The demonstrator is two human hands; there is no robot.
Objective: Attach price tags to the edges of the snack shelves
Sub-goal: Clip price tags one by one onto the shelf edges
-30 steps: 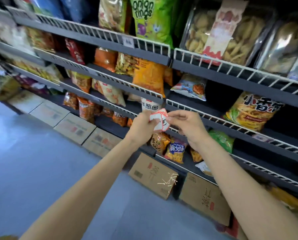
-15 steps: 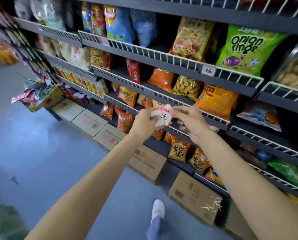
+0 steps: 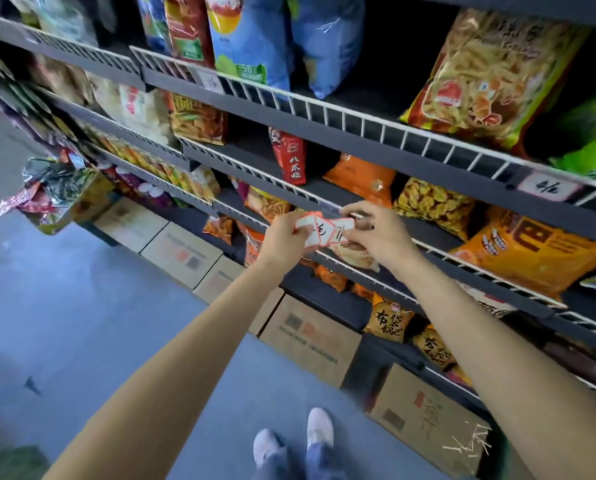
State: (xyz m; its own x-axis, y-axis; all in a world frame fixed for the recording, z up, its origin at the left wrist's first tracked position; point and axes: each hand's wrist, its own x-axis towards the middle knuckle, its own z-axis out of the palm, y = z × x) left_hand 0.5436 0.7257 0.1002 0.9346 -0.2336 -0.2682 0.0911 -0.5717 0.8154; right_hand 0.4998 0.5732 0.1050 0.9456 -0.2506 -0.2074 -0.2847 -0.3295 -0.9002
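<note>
Your left hand (image 3: 284,235) grips a small fanned stack of white, red-bordered paper price tags (image 3: 312,228), fingers curled round its left end. Your right hand (image 3: 379,237) pinches the rightmost tag of that stack (image 3: 341,233) between thumb and fingertips, with handwritten marks showing on its face. Both hands hover just in front of the white wire rail on the grey metal snack shelf (image 3: 438,251), beside an orange crisp bag (image 3: 532,251). On the rail of the shelf above, a white handwritten tag (image 3: 546,187) already sits at the right, and another (image 3: 210,81) hangs on the shelf edge higher up. Brown cardboard boxes (image 3: 310,336) line the grey floor below.
</note>
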